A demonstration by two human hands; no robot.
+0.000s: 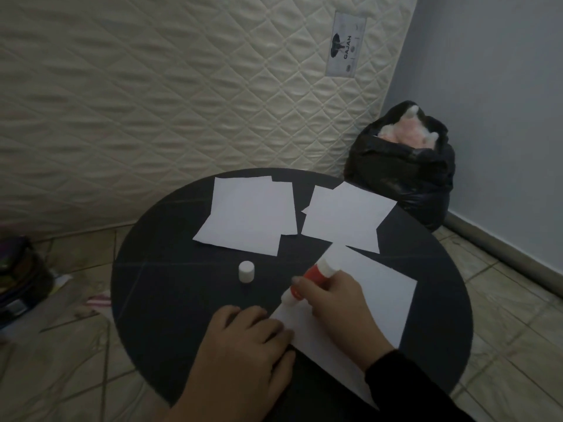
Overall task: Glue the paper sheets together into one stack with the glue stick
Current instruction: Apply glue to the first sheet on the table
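A white paper sheet (374, 296) lies on the near right of the round black table (170, 287). My right hand (338, 312) grips a red and white glue stick (307, 277), its uncapped end down on the sheet's far left corner. My left hand (246, 345) rests with its fingers pressing on the sheet's near left edge. The glue stick's white cap (246, 271) stands upright on the table, left of the stick. Two overlapping sheets (249, 214) lie at the far middle, and two more overlapping sheets (347, 216) lie to their right.
A quilted mattress (182, 86) stands upright behind the table. A black plastic bag (402, 175) with pink stuffing sits in the right corner against the blue wall. Dark clutter (21, 275) lies on the tiled floor at the left.
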